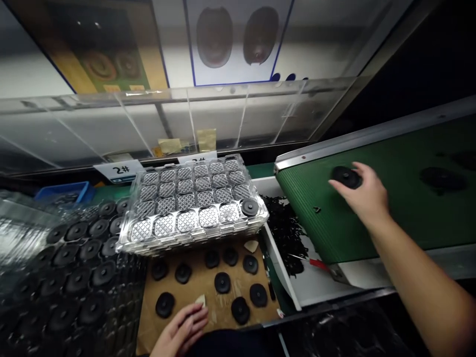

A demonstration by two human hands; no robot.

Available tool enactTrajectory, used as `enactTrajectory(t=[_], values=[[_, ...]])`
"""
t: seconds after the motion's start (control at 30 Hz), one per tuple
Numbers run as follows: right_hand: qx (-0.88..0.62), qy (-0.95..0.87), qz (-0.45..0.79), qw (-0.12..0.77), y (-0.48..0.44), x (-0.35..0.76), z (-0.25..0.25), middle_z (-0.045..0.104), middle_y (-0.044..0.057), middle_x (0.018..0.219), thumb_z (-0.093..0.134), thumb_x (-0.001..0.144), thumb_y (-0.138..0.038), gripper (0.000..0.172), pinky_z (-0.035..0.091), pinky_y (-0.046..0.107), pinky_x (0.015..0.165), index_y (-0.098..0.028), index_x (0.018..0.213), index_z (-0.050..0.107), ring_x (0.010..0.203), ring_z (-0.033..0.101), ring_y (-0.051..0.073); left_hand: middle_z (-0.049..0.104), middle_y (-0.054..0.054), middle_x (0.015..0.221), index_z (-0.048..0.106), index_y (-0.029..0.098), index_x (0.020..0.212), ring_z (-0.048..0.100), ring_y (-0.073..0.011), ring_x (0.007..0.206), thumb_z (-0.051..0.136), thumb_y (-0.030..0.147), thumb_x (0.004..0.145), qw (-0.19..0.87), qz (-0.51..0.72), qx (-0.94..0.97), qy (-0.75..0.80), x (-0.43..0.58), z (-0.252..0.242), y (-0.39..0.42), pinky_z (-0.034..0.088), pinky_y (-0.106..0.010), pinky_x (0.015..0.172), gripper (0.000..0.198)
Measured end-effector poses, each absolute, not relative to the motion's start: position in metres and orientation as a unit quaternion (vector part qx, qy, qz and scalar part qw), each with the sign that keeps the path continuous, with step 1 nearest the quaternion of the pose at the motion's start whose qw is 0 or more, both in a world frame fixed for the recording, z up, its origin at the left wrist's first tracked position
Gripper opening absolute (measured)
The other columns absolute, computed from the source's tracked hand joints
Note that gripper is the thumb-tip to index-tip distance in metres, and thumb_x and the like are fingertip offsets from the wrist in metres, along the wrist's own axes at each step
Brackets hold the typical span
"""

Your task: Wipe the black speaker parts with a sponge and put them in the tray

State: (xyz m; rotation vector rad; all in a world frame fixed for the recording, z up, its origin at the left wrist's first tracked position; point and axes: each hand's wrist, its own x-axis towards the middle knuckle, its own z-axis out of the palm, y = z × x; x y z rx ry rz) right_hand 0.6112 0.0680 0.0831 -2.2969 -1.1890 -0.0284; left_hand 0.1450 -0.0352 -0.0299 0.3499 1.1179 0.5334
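- Grip of the right hand (pixel 368 196) — clamped on a black disc (pixel 345 177), thumb at the near edge, fingertips at the far one!
- Right under that catch ran the green belt (pixel 334 233); whether the disc touched it, I couldn't tell.
- Down at the near edge, the left hand (pixel 180 329) sat half-curled, fingers close together, a pale piece (pixel 201 300) right at the tips; held or merely beside them, I couldn't tell.
- Beneath it, the brown board (pixel 203 277), with nine loose discs (pixel 222 282) scattered across it!
- Beyond the board stood the clear tray (pixel 193 231), tilted, pockets in rows, and just one corner disc (pixel 250 207), front right.
- Between tray and belt, the white bin (pixel 278 260) carried black scraps (pixel 284 228) and a red-handled tool (pixel 318 264).
- Over on the left, blurred but crowded, rows of discs (pixel 98 228) filled clear plastic trays; behind them, a blue box (pixel 88 194).
- Up back, a "2#" sign (pixel 121 171) leaned behind the tray.
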Motion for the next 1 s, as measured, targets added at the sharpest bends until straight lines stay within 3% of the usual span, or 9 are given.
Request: enactTrajectory(t=[0.1,0.17,0.23,0.3,0.4,0.5,0.73,0.87,1.0], values=[[-0.762,-0.584,0.138,0.243,0.035,0.529,0.083,0.06,0.005,0.122,0.069,0.072,-0.042,0.07,0.047,0.044,0.09,-0.031,0.135,0.039,0.107,0.058,0.028,0.062,-0.011,0.124,0.066,0.019,0.108,0.052,-0.0278,0.119,0.061,0.048,0.074,0.878,0.286,0.054,0.38,0.186,0.002,-0.017,0.037,-0.041,0.101,0.044],[-0.62,-0.713,0.225,0.237,0.006,0.473,0.073,0.051,0.004,0.134,0.071,0.071,-0.034,0.072,0.044,0.041,0.098,-0.03,0.135,0.037,0.119,0.05,0.026,0.059,-0.015,0.127,0.061,0.013,0.115,0.053,-0.0274,0.118,0.045,0.051,0.084,0.912,0.28,0.013,0.299,0.217,0.015,-0.01,0.038,-0.041,0.099,0.051],[-0.5,-0.796,0.245,0.238,-0.025,0.43,0.055,0.047,0.007,0.138,0.065,0.077,-0.027,0.076,0.034,0.045,0.106,-0.026,0.141,0.025,0.128,0.041,0.025,0.067,-0.014,0.115,0.063,0.012,0.11,0.061,-0.0247,0.106,0.035,0.054,0.086,0.93,0.267,-0.041,0.25,0.241,0.023,-0.008,0.04,-0.039,0.095,0.056],[-0.511,-0.793,0.22,0.247,-0.05,0.404,0.037,0.03,0.009,0.147,0.061,0.08,-0.028,0.077,0.027,0.054,0.107,-0.026,0.144,0.018,0.134,0.029,0.031,0.07,-0.012,0.109,0.064,0.012,0.109,0.063,-0.0223,0.101,0.03,0.056,0.087,0.936,0.264,-0.091,0.215,0.253,0.027,-0.01,0.04,-0.036,0.094,0.06],[-0.599,-0.704,0.224,0.307,-0.077,0.387,0.019,0.012,0.011,0.152,0.058,0.081,-0.047,0.08,0.032,0.057,0.102,-0.026,0.145,0.014,0.135,0.022,0.037,0.064,-0.01,0.12,0.059,0.014,0.117,0.06,-0.0218,0.108,0.028,0.052,0.088,0.936,0.275,-0.121,0.182,0.25,0.031,-0.017,0.039,-0.033,0.095,0.057],[-0.626,-0.647,0.251,0.356,-0.09,0.375,0.013,0.011,0.011,0.152,0.057,0.079,-0.054,0.082,0.035,0.054,0.102,-0.028,0.144,0.014,0.135,0.022,0.037,0.06,-0.009,0.126,0.059,0.016,0.118,0.056,-0.023,0.114,0.032,0.049,0.088,0.932,0.292,-0.124,0.176,0.238,0.035,-0.025,0.037,-0.032,0.097,0.052],[-0.61,-0.644,0.297,0.354,-0.091,0.343,0.013,0.004,0.006,0.152,0.071,0.071,-0.032,0.085,0.036,0.055,0.101,-0.034,0.14,0.021,0.135,0.019,0.039,0.066,-0.009,0.119,0.061,0.019,0.114,0.058,-0.0219,0.111,0.032,0.05,0.088,0.919,0.338,-0.099,0.178,0.224,0.042,-0.039,0.036,-0.032,0.098,0.05],[-0.591,-0.658,0.305,0.353,-0.09,0.335,0.015,0.002,0.004,0.152,0.068,0.072,-0.033,0.08,0.038,0.057,0.1,-0.035,0.139,0.024,0.135,0.019,0.04,0.067,-0.008,0.116,0.063,0.02,0.11,0.061,-0.0208,0.107,0.03,0.051,0.088,0.908,0.361,-0.094,0.193,0.216,0.043,-0.044,0.041,-0.029,0.09,0.05],[-0.572,-0.677,0.307,0.347,-0.09,0.332,0.01,0.002,0.004,0.152,0.07,0.071,-0.031,0.07,0.038,0.057,0.099,-0.034,0.133,0.037,0.133,0.022,0.043,0.068,-0.007,0.114,0.064,0.021,0.109,0.062,-0.0208,0.106,0.028,0.049,0.09,0.892,0.377,-0.095,0.23,0.208,0.037,-0.051,0.043,-0.029,0.088,0.049]])
